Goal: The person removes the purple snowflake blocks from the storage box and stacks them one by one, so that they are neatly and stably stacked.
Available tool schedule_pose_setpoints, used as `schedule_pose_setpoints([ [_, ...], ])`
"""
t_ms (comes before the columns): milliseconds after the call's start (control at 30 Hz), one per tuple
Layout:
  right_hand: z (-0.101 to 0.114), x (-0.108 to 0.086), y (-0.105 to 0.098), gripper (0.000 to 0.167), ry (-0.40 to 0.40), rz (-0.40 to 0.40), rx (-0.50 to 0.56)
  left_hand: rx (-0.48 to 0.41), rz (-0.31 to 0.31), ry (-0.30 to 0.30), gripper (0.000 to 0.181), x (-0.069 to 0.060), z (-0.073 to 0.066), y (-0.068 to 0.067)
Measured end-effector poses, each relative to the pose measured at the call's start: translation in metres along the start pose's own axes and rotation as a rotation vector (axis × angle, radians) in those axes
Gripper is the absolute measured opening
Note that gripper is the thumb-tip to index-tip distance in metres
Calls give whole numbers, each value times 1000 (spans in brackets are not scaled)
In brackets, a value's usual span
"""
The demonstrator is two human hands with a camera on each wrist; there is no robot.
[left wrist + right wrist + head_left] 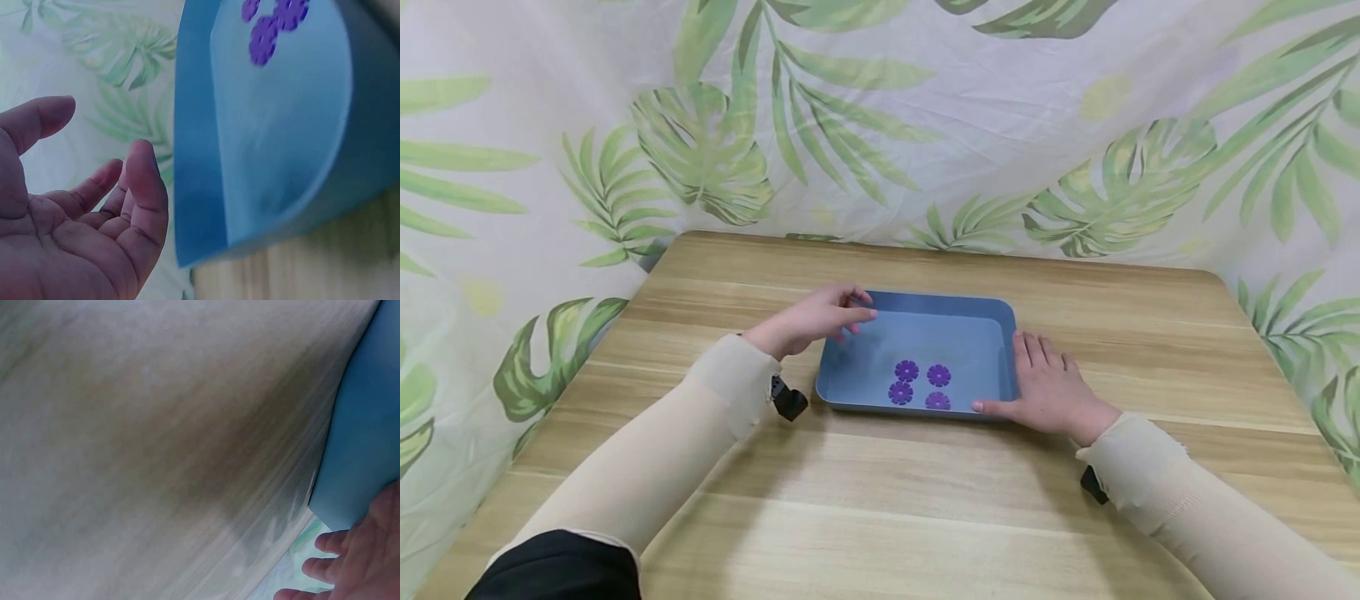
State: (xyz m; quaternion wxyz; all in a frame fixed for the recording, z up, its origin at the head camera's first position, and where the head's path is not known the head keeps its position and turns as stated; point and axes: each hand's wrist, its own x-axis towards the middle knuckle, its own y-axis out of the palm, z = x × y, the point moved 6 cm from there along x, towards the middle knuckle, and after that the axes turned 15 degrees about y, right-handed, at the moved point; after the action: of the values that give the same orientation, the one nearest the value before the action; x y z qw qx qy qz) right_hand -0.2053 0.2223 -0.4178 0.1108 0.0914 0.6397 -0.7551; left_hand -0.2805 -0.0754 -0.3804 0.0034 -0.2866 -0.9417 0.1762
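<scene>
A shallow blue rectangular tray [955, 327] sits on the wooden table, with several purple notched, flower-like discs [907, 371] lying toward its front. At the tray's left end is my left hand [812, 321], its fingers loosely bent and the thumb apart from them. The left wrist view shows nothing in that hand [81, 231], next to the tray wall [200, 144]. My right hand [1051, 390] rests against the tray's right side, fingers fairly straight, the thumb reaching to the front right corner. Part of the right hand [369, 556] shows beside the tray's outer wall [362, 437] in the right wrist view.
The tray stands on a wood-grain table [925, 500] with rounded far corners. Behind and around it hangs a pale cloth [1000, 108] printed with green leaves. A small black device [788, 400] is strapped at the left wrist, another [1093, 485] at the right.
</scene>
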Motion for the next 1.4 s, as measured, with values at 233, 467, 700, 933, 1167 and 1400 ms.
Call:
schedule_pose_setpoints([
  [233,0,0,-1,133,4,-3,-1,-24,32,-30,41,4,5,26],
  [467,-1,1,0,134,6,-3,4,-19,64,-55,35,8,12,52],
  [700,-1,1,0,132,3,-4,5,116,56,-79,30,10,21,66],
  [933,-1,2,1,133,3,-1,5,153,16,-74,34,9,25,75],
  [1167,-2,3,2,133,4,-3,8,400,22,-8,39,13,22,81],
  [1400,0,2,1,132,-1,5,10,468,61,16,30,14,23,86],
])
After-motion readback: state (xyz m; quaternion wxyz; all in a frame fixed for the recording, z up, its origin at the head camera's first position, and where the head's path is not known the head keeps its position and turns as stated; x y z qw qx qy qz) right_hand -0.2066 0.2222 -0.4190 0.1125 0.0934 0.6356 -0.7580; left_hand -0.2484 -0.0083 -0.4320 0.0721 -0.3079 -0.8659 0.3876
